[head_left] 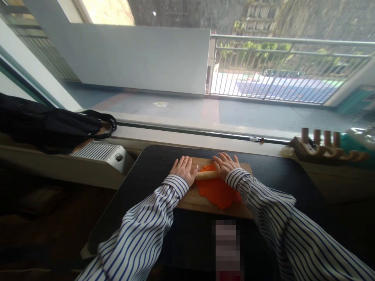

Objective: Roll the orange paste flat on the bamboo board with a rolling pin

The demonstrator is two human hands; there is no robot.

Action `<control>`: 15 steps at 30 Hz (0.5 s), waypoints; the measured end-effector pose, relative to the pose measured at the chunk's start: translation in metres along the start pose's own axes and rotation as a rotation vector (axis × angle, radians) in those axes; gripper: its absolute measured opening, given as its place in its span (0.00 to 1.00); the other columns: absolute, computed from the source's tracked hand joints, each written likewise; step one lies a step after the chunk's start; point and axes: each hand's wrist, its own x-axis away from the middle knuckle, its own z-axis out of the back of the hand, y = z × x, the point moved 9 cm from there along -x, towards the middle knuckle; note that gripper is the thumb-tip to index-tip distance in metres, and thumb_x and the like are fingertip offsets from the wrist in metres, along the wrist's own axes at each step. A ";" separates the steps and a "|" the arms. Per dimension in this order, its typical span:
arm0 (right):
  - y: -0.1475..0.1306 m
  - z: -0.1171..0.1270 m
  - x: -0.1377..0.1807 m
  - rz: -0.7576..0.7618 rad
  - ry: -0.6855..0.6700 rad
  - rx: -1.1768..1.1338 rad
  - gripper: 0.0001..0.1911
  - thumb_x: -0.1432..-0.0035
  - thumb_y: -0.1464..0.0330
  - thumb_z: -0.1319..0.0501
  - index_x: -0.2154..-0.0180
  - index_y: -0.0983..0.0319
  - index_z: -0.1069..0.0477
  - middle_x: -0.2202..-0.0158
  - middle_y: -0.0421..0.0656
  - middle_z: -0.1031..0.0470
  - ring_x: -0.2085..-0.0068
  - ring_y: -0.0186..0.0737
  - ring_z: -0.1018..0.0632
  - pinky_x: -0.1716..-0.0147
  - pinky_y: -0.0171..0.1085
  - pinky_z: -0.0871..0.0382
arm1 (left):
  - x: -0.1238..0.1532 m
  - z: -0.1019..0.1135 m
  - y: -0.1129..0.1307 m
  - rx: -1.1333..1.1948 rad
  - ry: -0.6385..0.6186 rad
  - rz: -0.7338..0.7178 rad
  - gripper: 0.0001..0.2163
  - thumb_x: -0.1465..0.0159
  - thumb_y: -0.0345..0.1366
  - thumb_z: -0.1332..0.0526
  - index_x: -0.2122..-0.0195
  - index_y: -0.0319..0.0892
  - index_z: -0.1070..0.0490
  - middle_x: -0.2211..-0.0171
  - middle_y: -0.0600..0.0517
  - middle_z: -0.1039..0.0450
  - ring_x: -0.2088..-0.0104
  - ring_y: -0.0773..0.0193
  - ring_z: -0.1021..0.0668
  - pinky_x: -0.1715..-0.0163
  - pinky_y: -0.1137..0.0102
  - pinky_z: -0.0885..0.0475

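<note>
A flat sheet of orange dough (218,192) lies on a wooden board (193,201) on the dark table (272,171). A wooden rolling pin (206,175) lies across the far end of the dough. My left hand (184,169) rests flat on the pin's left end, fingers stretched forward. On the pin's right end my right hand (224,164) presses down the same way, fingers spread. Both arms wear striped blue and white sleeves.
A black bag (49,127) sits on the ledge at the left, beside a white heater (102,153). A wooden rack with pegs (322,147) stands on the sill at the right. A window (205,78) behind the table looks onto a balcony with railings.
</note>
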 end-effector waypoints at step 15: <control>-0.013 0.001 0.053 0.244 0.099 0.066 0.27 0.38 0.55 0.60 0.42 0.59 0.45 0.38 0.48 0.47 0.38 0.46 0.49 0.43 0.58 0.60 | 0.060 0.003 0.024 -0.061 -0.009 -0.112 0.26 0.37 0.45 0.51 0.44 0.31 0.42 0.42 0.38 0.42 0.41 0.54 0.40 0.44 0.59 0.42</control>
